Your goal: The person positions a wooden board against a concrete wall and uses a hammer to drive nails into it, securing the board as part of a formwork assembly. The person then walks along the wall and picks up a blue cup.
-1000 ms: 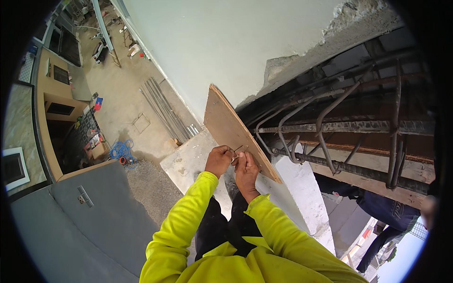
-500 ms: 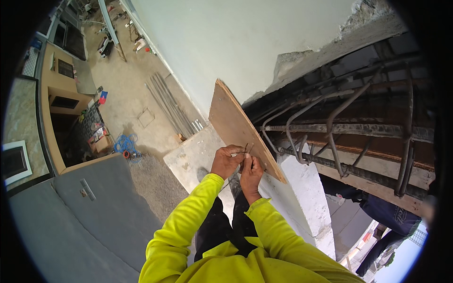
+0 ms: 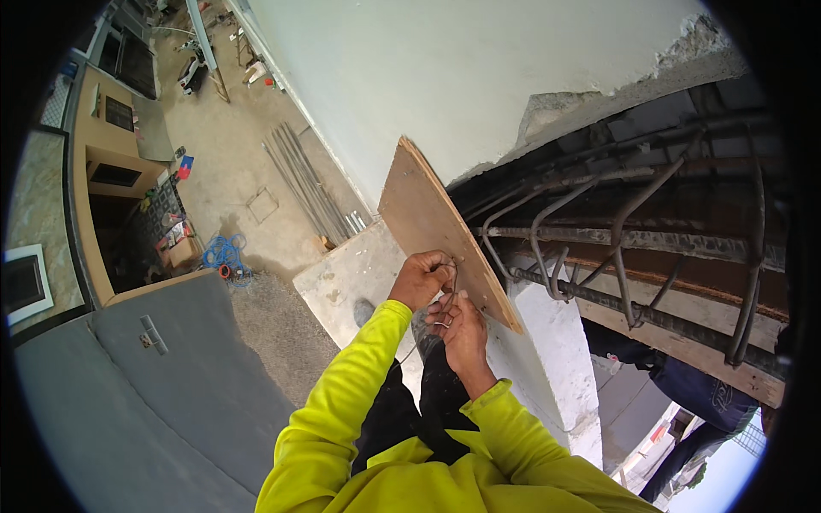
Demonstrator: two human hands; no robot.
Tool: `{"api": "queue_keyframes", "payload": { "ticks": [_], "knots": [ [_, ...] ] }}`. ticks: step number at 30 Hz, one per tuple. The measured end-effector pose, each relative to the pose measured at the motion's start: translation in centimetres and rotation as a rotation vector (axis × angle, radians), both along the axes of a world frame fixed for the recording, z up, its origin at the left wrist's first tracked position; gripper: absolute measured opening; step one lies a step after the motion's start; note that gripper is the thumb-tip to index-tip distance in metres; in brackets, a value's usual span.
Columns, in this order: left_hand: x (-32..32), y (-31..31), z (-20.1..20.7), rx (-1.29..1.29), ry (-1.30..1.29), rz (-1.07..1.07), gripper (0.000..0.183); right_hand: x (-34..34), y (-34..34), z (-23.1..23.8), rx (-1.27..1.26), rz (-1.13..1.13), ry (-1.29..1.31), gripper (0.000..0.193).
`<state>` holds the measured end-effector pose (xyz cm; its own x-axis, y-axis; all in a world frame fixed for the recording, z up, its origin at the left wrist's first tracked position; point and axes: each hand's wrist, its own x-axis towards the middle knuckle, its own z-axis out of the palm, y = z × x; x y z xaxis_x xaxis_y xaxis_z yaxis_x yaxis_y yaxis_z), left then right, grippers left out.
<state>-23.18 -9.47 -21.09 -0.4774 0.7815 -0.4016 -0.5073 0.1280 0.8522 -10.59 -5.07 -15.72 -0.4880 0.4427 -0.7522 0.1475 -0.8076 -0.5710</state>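
A thin tie wire (image 3: 451, 295) runs between my two hands against the face of a brown plywood board (image 3: 428, 218). My left hand (image 3: 421, 279) pinches the wire's upper end right at the board. My right hand (image 3: 462, 327) grips the wire's lower part just below, fingers closed. Both arms wear bright yellow sleeves. The board leans along the edge of a concrete ledge (image 3: 351, 278), in front of a rusty rebar cage (image 3: 616, 248).
A pale plastered wall (image 3: 479, 77) rises behind the board. Far below lie a yard with a bundle of steel bars (image 3: 308, 184), a blue hose coil (image 3: 224, 254) and a grey roof (image 3: 145, 376). Another person's dark legs (image 3: 684, 385) show at the right.
The view has shifted slightly, so board and hands sit a little further right. My hands stay together on the wire at the board, with the wire's loop now showing between them.
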Motion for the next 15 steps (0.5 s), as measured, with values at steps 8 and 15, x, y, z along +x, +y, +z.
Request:
{"api": "queue_keyframes", "payload": {
  "ticks": [8,15],
  "knots": [
    [1.3,0.6,-2.8,0.084,0.144,0.102,0.007,-4.1,1.7,5.6,-0.146,-0.184,0.056,0.019],
    [-1.8,0.8,-1.2,-0.038,0.496,-0.048,0.011,-2.4,3.0,5.7,-0.264,-0.236,0.125,0.018]
  ]
}}
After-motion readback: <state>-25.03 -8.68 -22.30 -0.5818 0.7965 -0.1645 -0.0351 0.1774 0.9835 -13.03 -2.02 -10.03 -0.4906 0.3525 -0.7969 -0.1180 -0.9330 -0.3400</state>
